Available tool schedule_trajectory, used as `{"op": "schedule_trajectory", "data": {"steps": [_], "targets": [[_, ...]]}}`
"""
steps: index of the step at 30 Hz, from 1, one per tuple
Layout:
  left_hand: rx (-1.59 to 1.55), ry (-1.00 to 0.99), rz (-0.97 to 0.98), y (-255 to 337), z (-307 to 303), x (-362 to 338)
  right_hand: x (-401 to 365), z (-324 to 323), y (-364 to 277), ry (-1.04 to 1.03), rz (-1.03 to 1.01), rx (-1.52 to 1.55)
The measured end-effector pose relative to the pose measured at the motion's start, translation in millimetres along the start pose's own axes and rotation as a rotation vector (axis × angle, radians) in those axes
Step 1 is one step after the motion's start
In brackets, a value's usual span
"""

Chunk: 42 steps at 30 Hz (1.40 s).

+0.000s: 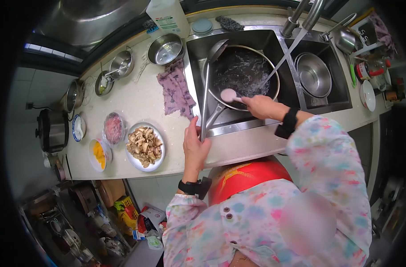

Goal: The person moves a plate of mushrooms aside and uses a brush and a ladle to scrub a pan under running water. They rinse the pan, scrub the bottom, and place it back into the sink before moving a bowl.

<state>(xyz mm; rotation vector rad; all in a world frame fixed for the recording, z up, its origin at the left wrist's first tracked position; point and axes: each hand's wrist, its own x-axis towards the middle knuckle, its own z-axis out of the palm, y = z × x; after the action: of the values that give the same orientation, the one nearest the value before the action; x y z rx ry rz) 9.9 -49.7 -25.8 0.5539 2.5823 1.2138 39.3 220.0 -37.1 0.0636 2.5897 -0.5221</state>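
Observation:
A long-handled metal ladle [207,91] slants up from my left hand [195,149], whose thumb and fingers close on the lower end of its handle. The bowl of the ladle rests at the far left rim of a dark wok [238,71] in the left sink basin. My right hand [261,107] grips a short-handled scrub brush [228,95] with a round pale pink head, held over the wok's near rim. From the faucet [313,15], water streams into the wok and ripples there. The wok's handle [217,115] points toward me, between my hands.
Stacked metal bowls [314,74] sit in the right basin [341,98]. Left on the counter are a purple rag [176,89], a metal pot [165,49], a plate of chopped mushrooms [145,147], a bowl of yellow pieces [99,153] and a plastic-covered bowl of pink meat [114,128].

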Motion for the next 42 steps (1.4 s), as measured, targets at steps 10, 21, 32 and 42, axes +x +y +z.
{"op": "schedule_trajectory", "data": {"steps": [10, 21, 32, 42], "targets": [[0.031, 0.034, -0.035, 5, 2, 0, 85, 16, 8, 0.263, 0.160, 0.080], [0.045, 0.030, -0.024, 5, 4, 3, -23, -19, 103, -0.051, 0.059, -0.193], [0.063, 0.015, -0.058, 9, 2, 5, -27, -3, 45, 0.008, -0.020, -0.122], [0.064, 0.042, -0.069, 17, 5, -3, -37, 4, 17, 0.019, -0.029, -0.128]]}}
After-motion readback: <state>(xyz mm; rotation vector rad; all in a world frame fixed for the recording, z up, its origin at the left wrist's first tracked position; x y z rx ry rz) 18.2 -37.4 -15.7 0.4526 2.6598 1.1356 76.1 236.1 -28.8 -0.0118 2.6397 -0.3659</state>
